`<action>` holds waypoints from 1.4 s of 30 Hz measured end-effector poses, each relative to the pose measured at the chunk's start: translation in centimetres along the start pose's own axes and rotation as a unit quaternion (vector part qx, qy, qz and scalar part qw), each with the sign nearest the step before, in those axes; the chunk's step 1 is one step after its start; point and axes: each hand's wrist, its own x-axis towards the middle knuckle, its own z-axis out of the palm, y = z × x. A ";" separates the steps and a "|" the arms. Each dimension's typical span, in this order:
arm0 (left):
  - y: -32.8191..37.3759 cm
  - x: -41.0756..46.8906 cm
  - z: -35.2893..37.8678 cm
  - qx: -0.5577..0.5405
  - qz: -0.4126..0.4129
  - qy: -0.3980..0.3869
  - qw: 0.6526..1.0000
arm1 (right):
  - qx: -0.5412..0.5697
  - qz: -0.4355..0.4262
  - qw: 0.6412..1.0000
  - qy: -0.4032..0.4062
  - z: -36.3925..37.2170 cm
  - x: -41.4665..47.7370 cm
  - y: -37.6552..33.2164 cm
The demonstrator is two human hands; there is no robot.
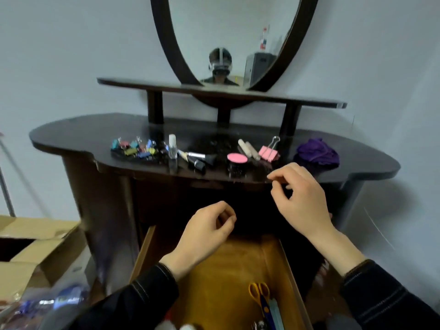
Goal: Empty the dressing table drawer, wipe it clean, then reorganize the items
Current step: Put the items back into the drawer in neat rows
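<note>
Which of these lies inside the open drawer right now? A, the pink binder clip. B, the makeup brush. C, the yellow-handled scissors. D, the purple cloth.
C: the yellow-handled scissors lie in the drawer, while the purple cloth, pink binder clip and makeup brush all sit up on the tabletop.

Purple cloth point(317, 152); pink clip point(269, 152); yellow-handled scissors point(259, 295); dark brown tabletop point(95, 134).
</note>
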 end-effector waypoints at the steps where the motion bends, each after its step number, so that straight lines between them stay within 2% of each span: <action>1: 0.8 0.7 -1.0 0.011 0.016 0.013 1.000 | 0.006 0.025 1.000 -0.004 0.4 1.6 0.1; 6: 3.4 4.0 -5.1 0.109 0.138 0.085 0.981 | 0.088 0.239 0.967 -0.027 2.8 6.9 2.5; 9: 4.2 6.4 -6.6 0.226 0.201 0.122 0.945 | 0.155 0.302 0.940 -0.034 2.8 8.3 3.9; 11: 4.0 8.1 -7.3 0.274 0.183 0.124 0.936 | 0.192 0.319 0.928 -0.033 2.6 8.6 4.3; 15: 2.3 10.5 -7.4 0.299 0.100 0.060 0.947 | 0.210 0.316 0.923 -0.058 2.3 8.8 4.1; 20: 1.3 12.6 -6.7 0.264 0.053 0.016 0.963 | 0.148 0.265 0.946 -0.113 2.4 9.2 4.1; 23: 0.7 13.2 -6.6 0.240 0.042 -0.020 0.970 | 0.144 0.240 0.954 -0.109 2.6 10.0 4.1; 25: 0.6 13.2 -6.6 0.226 0.044 -0.025 0.973 | 0.087 0.215 0.968 -0.098 3.2 11.1 3.5; 27: 0.6 13.2 -6.6 0.211 0.045 -0.022 0.976 | -0.017 0.184 0.975 -0.122 4.2 12.6 2.6; 31: 0.6 13.2 -6.8 0.162 0.035 -0.013 0.986 | -0.154 0.175 0.941 -0.248 6.7 15.3 1.3; 34: 0.4 13.3 -6.9 0.141 0.030 -0.018 0.989 | -0.219 0.163 0.921 -0.278 7.8 16.2 0.8; 38: 0.1 13.6 -7.2 0.128 0.028 -0.027 0.991 | -0.194 0.197 0.913 -0.300 7.6 17.1 0.6; 42: 0.1 13.7 -7.2 0.176 0.028 -0.026 0.984 | -0.198 0.188 0.898 -0.345 7.2 16.9 0.9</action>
